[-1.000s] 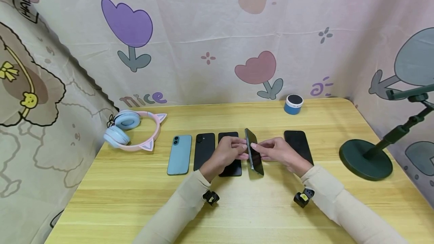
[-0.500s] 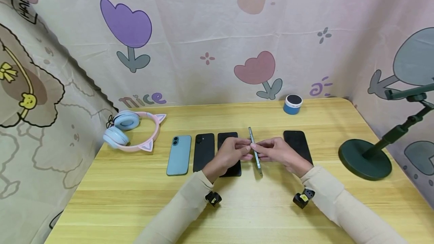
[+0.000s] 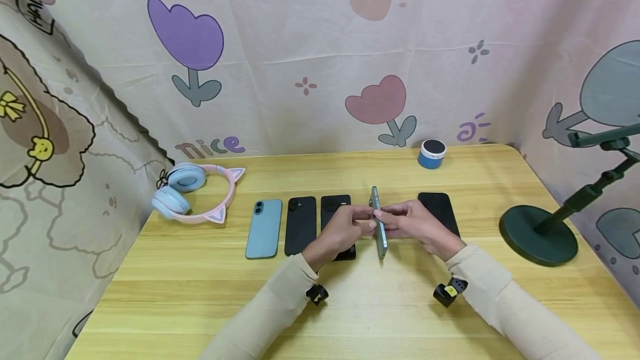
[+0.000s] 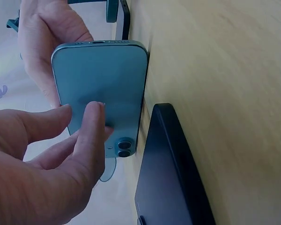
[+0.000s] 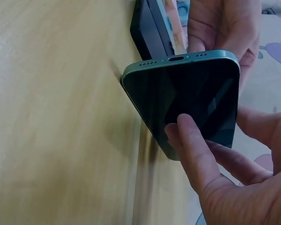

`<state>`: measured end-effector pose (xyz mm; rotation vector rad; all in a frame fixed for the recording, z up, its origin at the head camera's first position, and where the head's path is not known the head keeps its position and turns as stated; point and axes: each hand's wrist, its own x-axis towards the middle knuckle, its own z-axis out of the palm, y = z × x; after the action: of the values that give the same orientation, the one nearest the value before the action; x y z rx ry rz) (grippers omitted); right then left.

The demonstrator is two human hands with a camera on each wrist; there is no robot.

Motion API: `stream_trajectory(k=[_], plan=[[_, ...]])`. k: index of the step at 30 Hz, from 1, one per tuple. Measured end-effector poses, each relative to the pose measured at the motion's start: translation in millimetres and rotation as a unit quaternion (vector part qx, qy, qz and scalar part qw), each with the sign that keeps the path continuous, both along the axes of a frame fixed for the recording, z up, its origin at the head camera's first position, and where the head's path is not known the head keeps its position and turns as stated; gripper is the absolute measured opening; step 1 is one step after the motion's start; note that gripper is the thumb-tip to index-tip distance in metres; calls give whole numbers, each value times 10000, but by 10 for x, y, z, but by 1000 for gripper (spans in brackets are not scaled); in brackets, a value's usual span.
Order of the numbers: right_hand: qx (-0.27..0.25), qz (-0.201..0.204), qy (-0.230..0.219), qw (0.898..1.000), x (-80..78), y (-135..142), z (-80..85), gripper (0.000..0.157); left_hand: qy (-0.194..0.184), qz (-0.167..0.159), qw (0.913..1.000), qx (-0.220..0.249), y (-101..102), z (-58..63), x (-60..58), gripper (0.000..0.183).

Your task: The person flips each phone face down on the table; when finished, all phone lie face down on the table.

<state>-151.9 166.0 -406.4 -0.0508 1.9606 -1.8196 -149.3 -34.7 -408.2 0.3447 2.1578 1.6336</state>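
A: Item: teal phone. Location?
B: On edge on the table, between the left hand and right hand; both pinch it.
A: Change?
B: It has turned from screen showing to edge-on, its back now towards the left; the flip looks about half done.

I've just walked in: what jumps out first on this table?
At the middle of the table, the left hand and right hand hold a teal phone up on its long edge. Left of it three more phones lie flat in a row, and cat-ear headphones rest at the far left.
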Motion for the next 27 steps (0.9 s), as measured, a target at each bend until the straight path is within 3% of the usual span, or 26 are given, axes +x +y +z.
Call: stream_trajectory(k=[14,22,27], plan=[[-5,-25,167,9999,4,57,17,52,513,-351,9967,-530,52,-31,77,46],[207,-238,85,9995,9,81,15,49,953,-671,9880,-1010,51,-54,94,54],[376,-296,153,9987,0,108,2,49,1204,-787,9776,-1535,54,-67,119,61]])
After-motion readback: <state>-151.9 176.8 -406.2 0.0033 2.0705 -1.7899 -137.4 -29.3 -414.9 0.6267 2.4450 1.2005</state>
